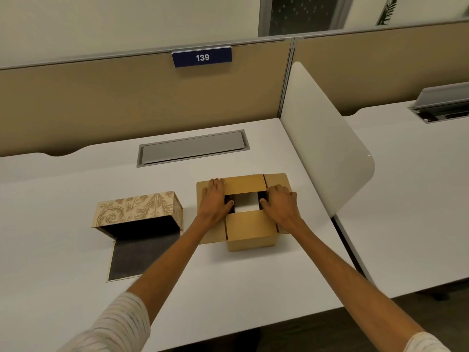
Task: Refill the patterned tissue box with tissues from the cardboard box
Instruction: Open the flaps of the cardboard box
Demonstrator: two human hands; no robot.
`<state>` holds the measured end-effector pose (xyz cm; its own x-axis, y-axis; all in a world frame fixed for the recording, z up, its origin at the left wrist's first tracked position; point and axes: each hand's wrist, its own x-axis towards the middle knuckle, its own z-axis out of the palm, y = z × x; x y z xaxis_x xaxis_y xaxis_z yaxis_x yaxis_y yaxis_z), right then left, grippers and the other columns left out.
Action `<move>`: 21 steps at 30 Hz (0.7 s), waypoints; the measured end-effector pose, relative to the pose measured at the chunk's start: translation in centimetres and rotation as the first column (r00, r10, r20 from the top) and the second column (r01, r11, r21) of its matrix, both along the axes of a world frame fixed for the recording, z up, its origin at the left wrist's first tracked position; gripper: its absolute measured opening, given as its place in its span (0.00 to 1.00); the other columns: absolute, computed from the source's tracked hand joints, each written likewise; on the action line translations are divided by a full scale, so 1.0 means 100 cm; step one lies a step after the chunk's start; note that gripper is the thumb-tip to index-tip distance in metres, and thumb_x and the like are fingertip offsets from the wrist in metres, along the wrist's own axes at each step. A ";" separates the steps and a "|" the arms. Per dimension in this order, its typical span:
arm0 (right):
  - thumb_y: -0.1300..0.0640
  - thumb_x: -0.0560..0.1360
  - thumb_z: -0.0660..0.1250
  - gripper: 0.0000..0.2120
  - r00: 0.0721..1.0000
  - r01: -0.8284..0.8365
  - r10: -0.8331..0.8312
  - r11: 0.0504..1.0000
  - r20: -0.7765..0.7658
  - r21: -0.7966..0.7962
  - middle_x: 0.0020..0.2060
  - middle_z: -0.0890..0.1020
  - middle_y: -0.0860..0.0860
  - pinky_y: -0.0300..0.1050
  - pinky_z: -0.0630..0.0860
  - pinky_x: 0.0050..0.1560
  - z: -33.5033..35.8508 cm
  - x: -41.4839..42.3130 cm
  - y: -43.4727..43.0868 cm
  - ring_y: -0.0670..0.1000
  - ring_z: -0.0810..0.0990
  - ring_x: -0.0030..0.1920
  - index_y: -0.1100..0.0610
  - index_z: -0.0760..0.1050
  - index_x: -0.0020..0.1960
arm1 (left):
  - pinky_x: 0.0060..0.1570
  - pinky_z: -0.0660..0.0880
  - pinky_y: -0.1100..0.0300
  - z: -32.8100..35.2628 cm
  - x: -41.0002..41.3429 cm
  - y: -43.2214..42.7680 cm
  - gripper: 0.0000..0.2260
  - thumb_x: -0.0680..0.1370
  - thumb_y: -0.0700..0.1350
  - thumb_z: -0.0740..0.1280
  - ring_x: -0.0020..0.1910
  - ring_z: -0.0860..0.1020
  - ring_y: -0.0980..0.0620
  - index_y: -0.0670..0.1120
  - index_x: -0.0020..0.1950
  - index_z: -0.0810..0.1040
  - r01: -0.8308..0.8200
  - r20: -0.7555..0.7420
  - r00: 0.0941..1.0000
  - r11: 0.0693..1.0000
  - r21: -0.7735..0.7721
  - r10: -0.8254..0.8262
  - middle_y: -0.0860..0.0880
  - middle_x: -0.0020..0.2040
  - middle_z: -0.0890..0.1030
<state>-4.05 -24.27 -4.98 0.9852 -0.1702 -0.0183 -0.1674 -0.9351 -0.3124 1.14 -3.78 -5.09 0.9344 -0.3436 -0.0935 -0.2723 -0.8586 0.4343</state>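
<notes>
A brown cardboard box (250, 229) stands on the white desk with its top flaps spread outward. White tissues (245, 202) show through its open top. My left hand (214, 199) lies flat on the box's left flap, thumb at the edge of the opening. On the right flap rests my right hand (280, 203), its thumb also at the opening. Neither hand grips the tissues. The patterned tissue box (138, 208) lies on its side to the left, its dark inside facing me and its dark-lined lid (137, 257) folded down onto the desk.
A grey cable hatch (193, 148) is set into the desk (63, 189) behind the boxes. A tan partition with a blue "139" sign (202, 57) closes the back. A white divider panel (327, 146) rises on the right, with a second desk beyond it.
</notes>
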 end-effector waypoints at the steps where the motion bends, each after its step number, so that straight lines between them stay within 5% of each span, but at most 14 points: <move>1: 0.49 0.76 0.62 0.16 1.000 -0.022 0.022 1.000 0.004 -0.008 0.55 0.79 0.56 0.55 0.67 0.59 -0.001 -0.001 0.005 0.57 0.76 0.57 0.58 0.77 0.57 | 0.76 0.58 0.43 0.003 0.007 -0.004 0.34 0.78 0.50 0.68 0.78 0.56 0.40 0.39 0.77 0.57 0.027 0.000 1.000 0.998 0.060 -0.027 0.39 0.77 0.62; 6: 0.48 0.76 0.62 0.15 0.997 -0.071 0.071 0.997 0.010 -0.043 0.56 0.79 0.53 0.54 0.60 0.65 -0.010 -0.013 0.013 0.54 0.74 0.59 0.56 0.80 0.54 | 0.75 0.57 0.37 0.015 0.037 -0.014 0.36 0.76 0.53 0.69 0.76 0.62 0.40 0.42 0.77 0.56 0.135 -0.088 0.989 0.953 0.270 -0.116 0.40 0.75 0.65; 10: 0.48 0.76 0.60 0.16 0.994 -0.099 0.098 0.995 -0.047 -0.021 0.47 0.83 0.53 0.55 0.59 0.64 -0.012 -0.018 0.012 0.53 0.72 0.62 0.55 0.83 0.47 | 0.64 0.72 0.44 0.021 0.051 -0.009 0.31 0.77 0.54 0.69 0.63 0.75 0.40 0.44 0.73 0.62 0.216 -0.206 0.963 0.956 0.199 -0.175 0.40 0.67 0.74; 14: 0.48 0.78 0.59 0.16 0.992 -0.117 0.120 0.992 -0.047 0.054 0.45 0.84 0.51 0.55 0.58 0.63 -0.001 -0.019 0.005 0.52 0.74 0.60 0.53 0.84 0.48 | 0.61 0.75 0.46 0.029 0.064 -0.002 0.22 0.80 0.53 0.63 0.59 0.77 0.40 0.44 0.71 0.67 0.155 -0.268 0.953 0.987 0.031 -0.141 0.38 0.64 0.78; 17: 0.45 0.79 0.59 0.18 0.995 -0.093 0.098 0.978 -0.016 0.186 0.40 0.86 0.50 0.53 0.67 0.62 0.012 -0.022 0.001 0.51 0.80 0.46 0.53 0.84 0.46 | 0.57 0.76 0.48 0.033 0.070 0.000 0.18 0.81 0.54 0.61 0.56 0.80 0.42 0.43 0.64 0.73 0.028 -0.135 0.990 0.996 -0.080 -0.039 0.40 0.60 0.81; 21: 0.42 0.77 0.63 0.22 0.997 -0.073 0.081 0.936 -0.010 0.346 0.27 0.80 0.52 0.40 0.70 0.38 0.027 -0.036 0.000 0.49 0.77 0.29 0.57 0.81 0.34 | 0.40 0.71 0.56 0.035 0.074 -0.001 0.15 0.78 0.51 0.69 0.40 0.76 0.49 0.43 0.55 0.70 -0.088 0.127 0.985 0.978 -0.189 0.113 0.44 0.48 0.80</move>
